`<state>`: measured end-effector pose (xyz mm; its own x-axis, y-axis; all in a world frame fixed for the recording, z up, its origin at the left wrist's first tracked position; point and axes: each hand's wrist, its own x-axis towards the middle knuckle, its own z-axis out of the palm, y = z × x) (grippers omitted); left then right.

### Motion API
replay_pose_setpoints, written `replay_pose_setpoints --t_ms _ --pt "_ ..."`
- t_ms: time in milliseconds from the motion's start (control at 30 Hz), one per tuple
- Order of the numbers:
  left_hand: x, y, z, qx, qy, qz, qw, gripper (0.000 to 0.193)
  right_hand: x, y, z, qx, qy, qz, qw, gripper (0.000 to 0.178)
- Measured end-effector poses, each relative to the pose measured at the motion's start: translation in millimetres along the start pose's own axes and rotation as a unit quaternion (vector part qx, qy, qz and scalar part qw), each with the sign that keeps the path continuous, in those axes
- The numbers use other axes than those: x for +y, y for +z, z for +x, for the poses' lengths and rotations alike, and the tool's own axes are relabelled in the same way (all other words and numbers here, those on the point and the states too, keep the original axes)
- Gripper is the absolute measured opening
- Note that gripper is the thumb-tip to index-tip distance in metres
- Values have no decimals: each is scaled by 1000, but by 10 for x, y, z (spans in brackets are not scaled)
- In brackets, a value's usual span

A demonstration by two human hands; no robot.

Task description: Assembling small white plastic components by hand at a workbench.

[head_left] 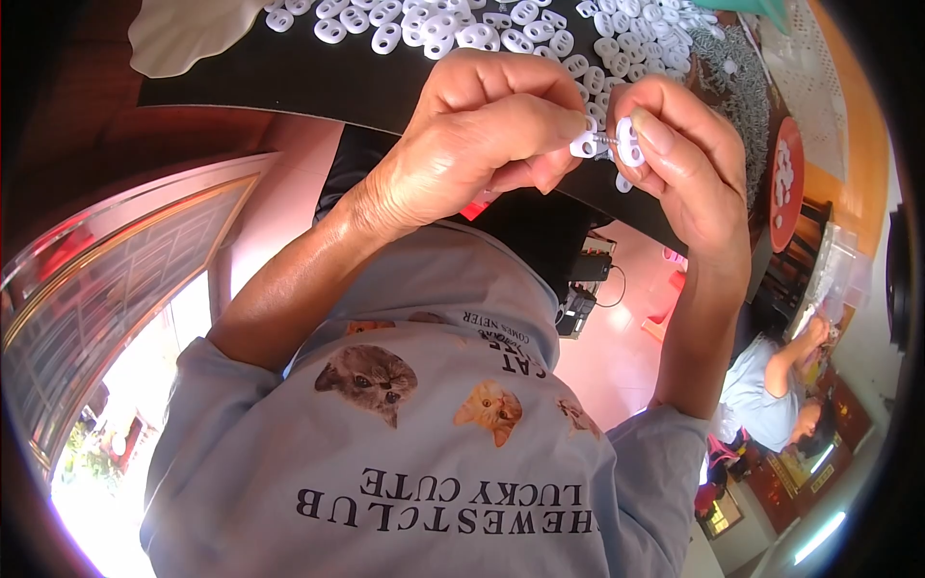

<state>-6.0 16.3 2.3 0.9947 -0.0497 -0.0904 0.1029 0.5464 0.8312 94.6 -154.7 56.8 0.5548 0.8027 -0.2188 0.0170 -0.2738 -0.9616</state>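
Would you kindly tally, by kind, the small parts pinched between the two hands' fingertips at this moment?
White oval plastic pieces: 2, one in the left hand, one in the right hand
Thin metal pin between them: 1
Total: 3

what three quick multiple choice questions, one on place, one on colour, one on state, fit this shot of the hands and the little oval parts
1. Where does the heap of loose oval parts lie?
A. on the black board
B. on the pink floor
C. in a blue box

2. What colour are the oval parts?
A. red
B. white
C. green

3. What are the hands doing?
A. resting flat on the board
B. both empty and spread
C. left hand and right hand each pinching a white part, the two held together

Answers: 1 A, the heap covers the board's top; 2 B, all look white; 3 C, the fingertips meet around the pieces.
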Motion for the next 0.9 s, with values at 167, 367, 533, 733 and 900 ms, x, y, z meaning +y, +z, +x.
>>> replay_pose_setpoints --t_ms 167,367,533,733,900 --pt "1 9 -2 5 -5 1 1000 17 -2 16 2 2 -9 -11 1000 21" --pt "10 33 -7 13 -27 20 999 16 15 52 -3 17 -10 -9 1000 20" --pt "-16 51 2 8 -11 3 1000 16 72 86 16 17 -28 13 999 21" --pt "-31 54 4 11 1 14 1000 16 90 115 19 36 -31 8 999 21" --pt "-73 69 10 24 16 13 1000 16 78 134 -5 62 -33 -16 997 22"
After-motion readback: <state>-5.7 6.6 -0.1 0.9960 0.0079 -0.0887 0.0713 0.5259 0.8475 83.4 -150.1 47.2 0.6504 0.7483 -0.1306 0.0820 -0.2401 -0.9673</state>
